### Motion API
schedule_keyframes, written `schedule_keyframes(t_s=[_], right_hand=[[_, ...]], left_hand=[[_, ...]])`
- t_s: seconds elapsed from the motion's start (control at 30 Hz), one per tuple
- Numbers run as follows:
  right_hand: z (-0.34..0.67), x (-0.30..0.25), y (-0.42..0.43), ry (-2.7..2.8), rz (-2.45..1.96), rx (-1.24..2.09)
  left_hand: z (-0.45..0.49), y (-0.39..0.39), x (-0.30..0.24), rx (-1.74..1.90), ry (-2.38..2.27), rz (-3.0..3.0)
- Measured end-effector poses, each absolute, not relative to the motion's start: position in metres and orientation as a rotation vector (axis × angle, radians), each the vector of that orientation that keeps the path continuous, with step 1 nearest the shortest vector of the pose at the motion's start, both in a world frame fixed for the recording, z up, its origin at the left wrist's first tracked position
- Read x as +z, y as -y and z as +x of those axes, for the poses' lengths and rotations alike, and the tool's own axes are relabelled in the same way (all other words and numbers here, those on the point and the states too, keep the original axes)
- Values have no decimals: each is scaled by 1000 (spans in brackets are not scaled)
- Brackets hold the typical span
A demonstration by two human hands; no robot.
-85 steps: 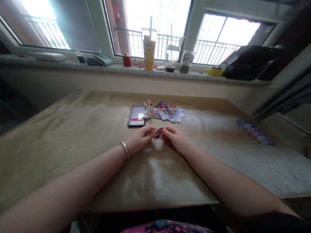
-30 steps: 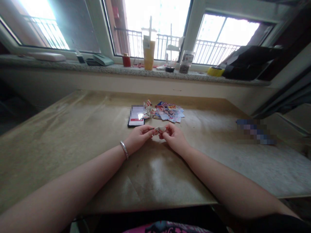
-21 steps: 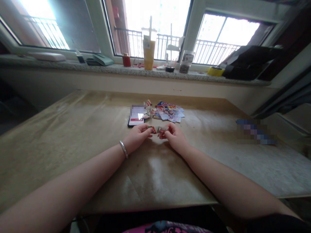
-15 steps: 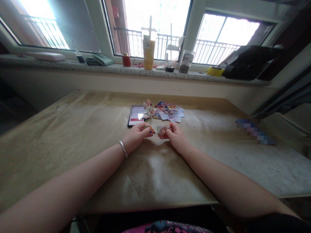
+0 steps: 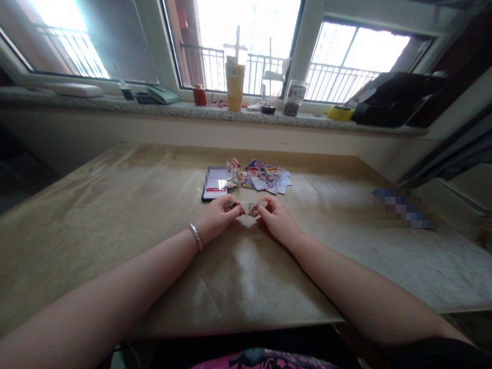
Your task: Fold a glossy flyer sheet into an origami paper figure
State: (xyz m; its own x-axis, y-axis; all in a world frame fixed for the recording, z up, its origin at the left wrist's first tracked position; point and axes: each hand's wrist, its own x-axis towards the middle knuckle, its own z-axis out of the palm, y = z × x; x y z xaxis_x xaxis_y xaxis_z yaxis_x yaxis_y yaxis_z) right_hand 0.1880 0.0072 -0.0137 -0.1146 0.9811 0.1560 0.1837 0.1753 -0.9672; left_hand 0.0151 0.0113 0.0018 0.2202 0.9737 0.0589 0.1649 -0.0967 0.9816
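A small folded piece of printed paper [image 5: 249,207] is held between both hands just above the brown paper-covered table [image 5: 115,215]. My left hand [image 5: 217,218], with a silver bangle at the wrist, pinches its left end. My right hand [image 5: 274,218] pinches its right end. Both hands have their fingers closed on the paper. Behind them lie a phone [image 5: 215,188] with a lit screen, a few small folded paper figures [image 5: 235,177] and a pile of colourful paper sheets [image 5: 268,178].
A blurred blue object [image 5: 403,209] lies at the table's right. The stone windowsill [image 5: 115,105] behind carries a tall orange drink cup [image 5: 236,84], a red jar [image 5: 200,95], a glass jar [image 5: 294,98], a yellow tape roll [image 5: 341,113] and a black device [image 5: 392,100].
The paper piece was pressed small between my fingertips; my hands then pulled slightly apart, stretching it wider, and have now closed in a little, still gripping both ends.
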Motion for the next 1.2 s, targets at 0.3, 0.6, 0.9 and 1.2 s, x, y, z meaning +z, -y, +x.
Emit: schedule_keyframes(t_s=[0.3,0.6,0.9,1.2], right_hand=[[187,-3,-3,1185,-982,1419],[185,-10,-6,1285,-1093,1384],[188,-15,-8,1376,-1109,1310],[189,-16,-10,1452,-1205,1274]], left_hand=[[14,-13,4,1096,-1031,1197],[14,-12,0,1033,-1000,1323],[12,-8,8,916,-1173,1722],[10,-10,7,898,-1245,1829]])
